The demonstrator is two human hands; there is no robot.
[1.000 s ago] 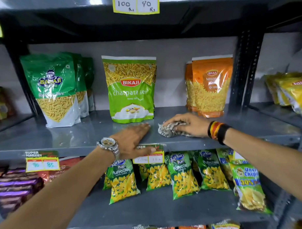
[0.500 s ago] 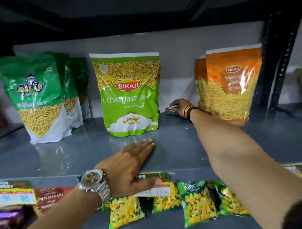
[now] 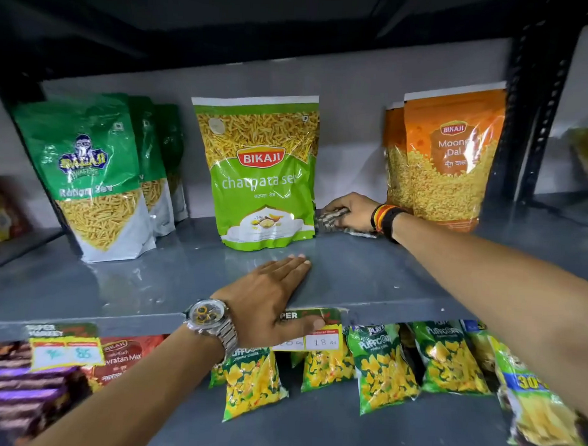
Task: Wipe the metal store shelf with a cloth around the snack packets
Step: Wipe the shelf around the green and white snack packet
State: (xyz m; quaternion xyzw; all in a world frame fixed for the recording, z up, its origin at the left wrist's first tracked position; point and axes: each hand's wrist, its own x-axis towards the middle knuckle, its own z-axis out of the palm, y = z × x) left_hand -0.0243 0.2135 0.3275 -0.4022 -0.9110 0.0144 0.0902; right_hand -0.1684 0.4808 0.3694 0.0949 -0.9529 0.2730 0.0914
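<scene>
Head view: right hand (image 3: pixel 354 210) gripping cloth (image 3: pixel 331 219) beside Bikaji packet (image 3: pixel 261 175); left hand (image 3: pixel 270 295) flat, spread.

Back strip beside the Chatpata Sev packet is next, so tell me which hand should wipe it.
Right. The right hand already presses the cloth on the shelf at the back, between the Chatpata Sev packet and the Moong Dal packet. The left hand lies flat and empty on the front edge.

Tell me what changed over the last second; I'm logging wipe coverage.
The right hand carried the cloth from the shelf's front edge to the back, into the gap between the chatpata sev packet and the orange packets, then left toward the sev packet. The left hand stayed flat at the front; the packets stayed put.
</scene>
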